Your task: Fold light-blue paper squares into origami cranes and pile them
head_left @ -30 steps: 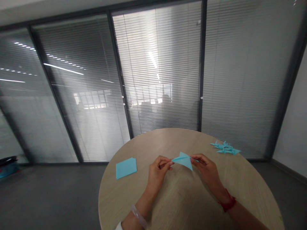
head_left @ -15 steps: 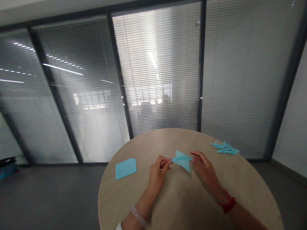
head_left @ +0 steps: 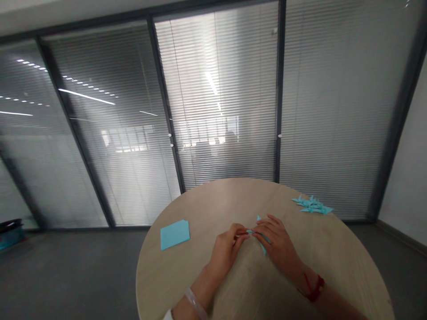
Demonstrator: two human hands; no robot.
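Between my hands, low over the middle of the table, is a piece of folded light-blue origami paper [head_left: 262,249], mostly hidden under my right fingers. My left hand [head_left: 227,246] pinches its narrow left tip between thumb and fingertips. From above, my right hand [head_left: 277,242] lies over the paper, its thumb and fingers closed on the body close to that tip. Only small blue edges show above and below the right fingers.
A stack of blue paper squares [head_left: 175,234] lies on the left of the round wooden table [head_left: 220,200]. Toward the back right edge is a pile of folded blue paper cranes [head_left: 312,205]. Glass panels with blinds [head_left: 220,89] stand behind the table.
My right hand has moved left over the folded paper and now covers most of it. My left hand has shifted slightly right and down, still pinching the tip.
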